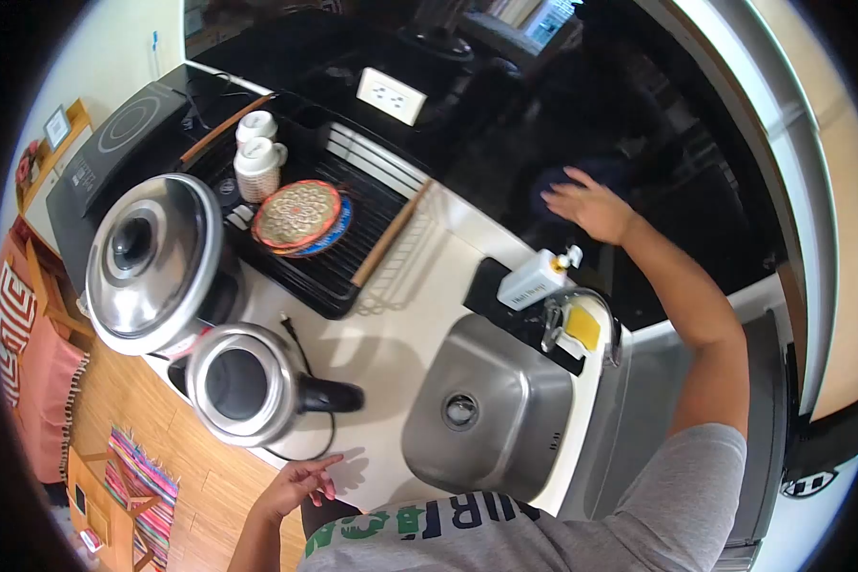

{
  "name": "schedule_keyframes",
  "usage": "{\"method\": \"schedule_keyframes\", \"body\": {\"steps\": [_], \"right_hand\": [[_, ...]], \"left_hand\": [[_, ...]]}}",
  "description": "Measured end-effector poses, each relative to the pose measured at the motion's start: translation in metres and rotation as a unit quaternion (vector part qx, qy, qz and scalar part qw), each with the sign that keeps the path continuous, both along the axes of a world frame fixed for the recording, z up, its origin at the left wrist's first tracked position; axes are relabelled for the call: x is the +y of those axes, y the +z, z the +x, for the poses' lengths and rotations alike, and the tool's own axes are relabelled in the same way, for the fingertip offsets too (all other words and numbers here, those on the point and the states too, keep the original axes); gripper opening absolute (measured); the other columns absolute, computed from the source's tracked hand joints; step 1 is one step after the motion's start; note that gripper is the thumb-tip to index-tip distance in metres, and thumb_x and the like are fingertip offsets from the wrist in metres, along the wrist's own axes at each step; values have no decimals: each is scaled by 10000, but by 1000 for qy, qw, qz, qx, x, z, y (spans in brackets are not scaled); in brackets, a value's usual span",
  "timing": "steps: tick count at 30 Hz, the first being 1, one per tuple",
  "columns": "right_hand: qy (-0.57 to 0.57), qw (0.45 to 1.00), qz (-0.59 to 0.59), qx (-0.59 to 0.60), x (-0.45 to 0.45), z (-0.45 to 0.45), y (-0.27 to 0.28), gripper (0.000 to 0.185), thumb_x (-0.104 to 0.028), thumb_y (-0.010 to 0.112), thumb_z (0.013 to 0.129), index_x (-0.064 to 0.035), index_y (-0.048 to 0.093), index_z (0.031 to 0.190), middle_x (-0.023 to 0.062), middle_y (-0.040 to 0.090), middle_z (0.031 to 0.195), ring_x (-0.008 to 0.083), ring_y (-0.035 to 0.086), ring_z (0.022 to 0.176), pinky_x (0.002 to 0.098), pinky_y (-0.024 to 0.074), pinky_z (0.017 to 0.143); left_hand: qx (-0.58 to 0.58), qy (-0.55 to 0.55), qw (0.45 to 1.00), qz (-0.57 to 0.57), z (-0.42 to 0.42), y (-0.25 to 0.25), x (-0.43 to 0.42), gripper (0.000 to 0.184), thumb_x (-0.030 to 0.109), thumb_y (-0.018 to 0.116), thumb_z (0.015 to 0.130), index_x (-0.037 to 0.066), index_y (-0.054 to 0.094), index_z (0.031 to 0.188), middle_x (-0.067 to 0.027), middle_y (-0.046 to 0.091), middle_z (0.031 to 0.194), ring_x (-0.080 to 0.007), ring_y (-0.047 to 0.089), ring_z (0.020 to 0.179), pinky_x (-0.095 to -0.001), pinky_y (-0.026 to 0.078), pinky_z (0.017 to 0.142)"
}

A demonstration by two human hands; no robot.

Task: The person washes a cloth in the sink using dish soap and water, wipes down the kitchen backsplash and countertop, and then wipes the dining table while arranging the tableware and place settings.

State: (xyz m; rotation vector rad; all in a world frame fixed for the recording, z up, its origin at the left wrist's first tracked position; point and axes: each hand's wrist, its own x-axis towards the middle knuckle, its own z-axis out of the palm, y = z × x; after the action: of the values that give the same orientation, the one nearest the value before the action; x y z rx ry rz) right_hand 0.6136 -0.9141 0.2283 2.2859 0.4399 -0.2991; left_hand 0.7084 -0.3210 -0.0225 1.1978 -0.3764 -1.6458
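Note:
My right hand (pixel 589 204) is raised in front of the black glossy backsplash, above and beyond the white soap bottle (pixel 532 280); its fingers are spread and hold nothing. Low in the view, my left hand (pixel 302 483) is over the front edge of the white counter (pixel 377 462), palm partly turned up, fingers apart and empty. Nearest to it are the steel kettle (pixel 243 384) with a black handle and a dark cord on the counter. A yellow sponge (pixel 582 327) sits in a holder beside the faucet.
The steel sink (pixel 491 405) lies between the hands. A black drying rack (pixel 353 205) holds white cups (pixel 256 164) and a patterned plate (pixel 298 214). A large lidded pot (pixel 153 257) stands at left, near a cooktop (pixel 124 129). An outlet (pixel 391 95) is on the backsplash.

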Motion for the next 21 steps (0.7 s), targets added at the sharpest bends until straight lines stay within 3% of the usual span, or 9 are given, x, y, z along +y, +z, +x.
{"method": "schedule_keyframes", "body": {"steps": [2, 5, 9, 11, 14, 19, 21], "right_hand": [[-75, 996, -25, 49, -12, -92, 5, 399, -135, 463, 859, -112, 566, 1244, -4, 454, 1388, 131, 427, 1257, 425, 168, 1151], [-125, 987, -55, 89, -36, -217, 12, 409, -143, 441, 881, -119, 534, 1279, -5, 442, 1398, 134, 409, 1277, 428, 131, 1162], [-220, 958, -59, 174, -42, -288, 15, 411, -159, 424, 911, -123, 498, 1314, -20, 442, 1398, 131, 396, 1290, 427, 106, 1168], [-193, 958, -96, 190, -41, -270, 15, 385, -165, 423, 922, -125, 525, 1291, -32, 450, 1392, 126, 403, 1282, 435, 102, 1168], [-86, 990, -55, 101, -38, -202, 17, 357, -162, 464, 895, -117, 584, 1228, -19, 503, 1343, 135, 422, 1265, 448, 115, 1164], [0, 999, 26, 43, -20, -23, 10, 340, -139, 527, 799, -88, 646, 1113, 25, 556, 1274, 191, 440, 1244, 472, 169, 1146], [36, 998, -6, 43, 0, 54, 0, 327, -105, 553, 768, -87, 663, 1075, 34, 563, 1265, 206, 437, 1247, 471, 180, 1141]], "left_hand": [[-7, -10, 1000, -3, -20, 2, -14, 401, 133, 499, 934, 73, 491, 1330, -33, 622, 796, -113, 586, 709, -226, 476, 597], [-15, -42, 999, 1, -57, -2, -30, 396, 128, 490, 940, 80, 489, 1333, -32, 617, 790, -111, 584, 703, -230, 485, 610], [-5, -31, 999, 4, -98, 0, -37, 390, 126, 488, 944, 80, 490, 1332, -30, 614, 786, -110, 582, 699, -231, 490, 623], [16, -11, 1000, 0, -111, -5, -32, 388, 116, 484, 944, 78, 492, 1330, -26, 611, 785, -110, 583, 706, -231, 489, 631], [4, -4, 1000, -3, -113, 4, -34, 387, 103, 473, 944, 78, 493, 1330, -24, 610, 786, -104, 577, 710, -230, 485, 636], [9, -16, 999, -32, -93, -4, -56, 394, 99, 496, 934, 77, 497, 1327, -15, 615, 799, -94, 567, 712, -230, 479, 638], [-28, -25, 997, -67, -86, -4, -83, 398, 104, 529, 927, 66, 499, 1322, -36, 631, 836, -104, 583, 743, -240, 484, 637]]}}
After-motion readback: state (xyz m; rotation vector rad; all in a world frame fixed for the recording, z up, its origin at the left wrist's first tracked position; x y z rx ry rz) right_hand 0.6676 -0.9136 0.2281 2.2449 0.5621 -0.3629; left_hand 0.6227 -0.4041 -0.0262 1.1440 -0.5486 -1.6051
